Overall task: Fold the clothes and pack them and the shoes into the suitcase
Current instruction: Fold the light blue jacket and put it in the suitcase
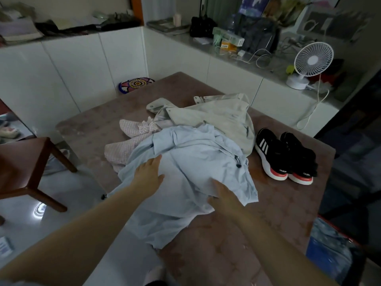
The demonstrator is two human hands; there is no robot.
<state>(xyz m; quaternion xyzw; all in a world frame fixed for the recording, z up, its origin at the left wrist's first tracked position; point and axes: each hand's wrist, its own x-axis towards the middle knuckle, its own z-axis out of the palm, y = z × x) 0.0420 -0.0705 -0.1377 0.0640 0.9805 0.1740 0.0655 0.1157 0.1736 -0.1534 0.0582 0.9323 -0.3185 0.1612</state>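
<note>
Left hand (149, 172) flat-fingered on blue shirt (195, 153), right hand (224, 196) likewise, seemingly, fingertips blurred, pink garment (127, 141) half buried.

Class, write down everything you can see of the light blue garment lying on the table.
The light blue garment looks like thin, smooth fabric. It lies crumpled and unfolded, with a dark drawcord and toggle on one side. It is spread on the brown table, its near end hanging over the edge. It overlaps the pink checked garment and the beige jacket. The left hand and right hand rest flat on it.
</note>
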